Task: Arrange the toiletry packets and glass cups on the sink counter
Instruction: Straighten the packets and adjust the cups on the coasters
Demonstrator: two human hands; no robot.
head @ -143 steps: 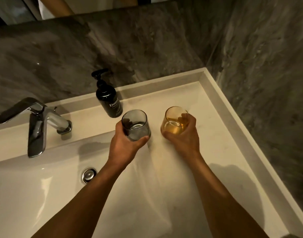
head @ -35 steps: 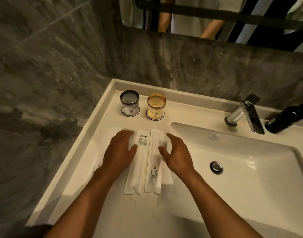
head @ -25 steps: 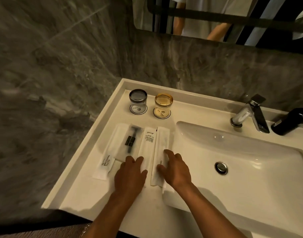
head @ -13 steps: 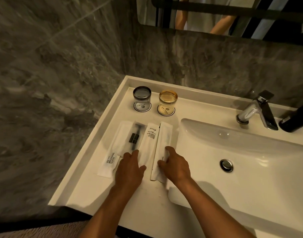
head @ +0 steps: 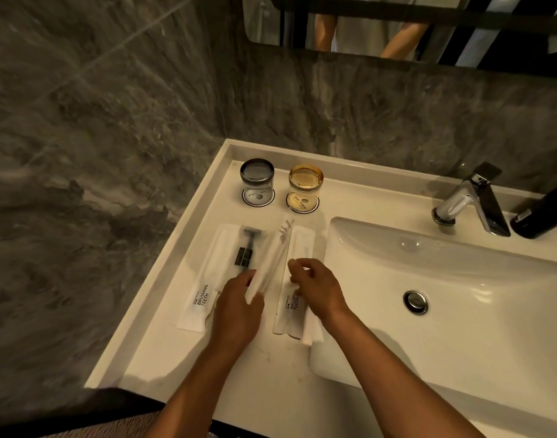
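Observation:
A grey glass cup (head: pixel 257 181) and an amber glass cup (head: pixel 305 188) stand side by side on round coasters at the back left of the white sink counter (head: pixel 163 358). In front of them lie white toiletry packets: a toothbrush packet (head: pixel 201 295) at the left, a razor packet (head: pixel 247 251) beside it, and another toothbrush packet (head: pixel 294 308) at the right. My left hand (head: pixel 239 311) grips the near end of a narrow white packet (head: pixel 274 257), which is tilted between the others. My right hand (head: pixel 315 289) rests over the right toothbrush packet with its fingers loosely curled.
The basin with its drain (head: pixel 415 301) fills the right side. A chrome faucet (head: pixel 473 200) and a black pump bottle (head: pixel 542 213) stand at the back right. Grey marble walls close off the left and back. A mirror (head: pixel 397 23) hangs above.
My left hand has taken hold of the narrow middle packet and tipped it up on its edge. The right hand has slid slightly forward on the right packet. The cups have stayed on their coasters.

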